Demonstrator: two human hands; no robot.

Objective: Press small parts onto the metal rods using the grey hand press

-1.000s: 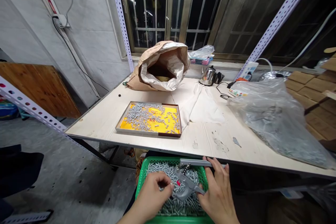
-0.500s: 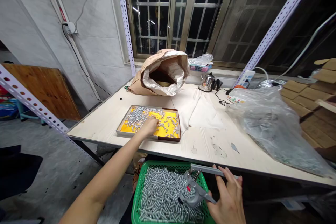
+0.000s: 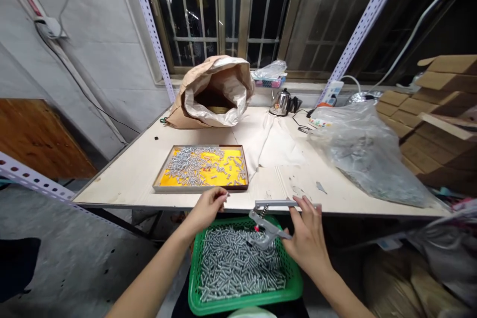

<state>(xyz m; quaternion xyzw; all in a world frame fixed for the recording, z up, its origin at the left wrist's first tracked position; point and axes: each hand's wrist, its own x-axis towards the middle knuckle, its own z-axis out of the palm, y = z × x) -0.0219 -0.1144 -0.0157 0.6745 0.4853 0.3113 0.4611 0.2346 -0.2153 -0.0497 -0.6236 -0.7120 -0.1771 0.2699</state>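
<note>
Taking the basket (image 3: 294, 278) as the clock's centre, the left hand (image 3: 206, 206) is hovering at eleven o'clock, near the front edge of the worktop (image 3: 276, 189), its thumb and index finger pinching what looks like a tiny piece (image 3: 228, 194), too small to make out clearly. At two o'clock the right hand (image 3: 307, 231) is gripping the tool (image 3: 274, 203), its fingers lying along the upper bar and its thumb at the lower handle; the handles are standing apart, and the tool's nose is sitting above the basket's far side. Silvery parts (image 3: 238, 263) are filling the basket, and small pieces (image 3: 186, 164) are lying loose in the tray (image 3: 186, 189) at eleven o'clock, crowded on its left half and sparser to the right. Working well here seems to be a matter of pinching the piece lightly by one end, leaving the other end free, and holding the tool steady over the basket so that anything slipping is landing inside. Squeezing the handles while the left fingertips are near the nose would be risking a nip.
</note>
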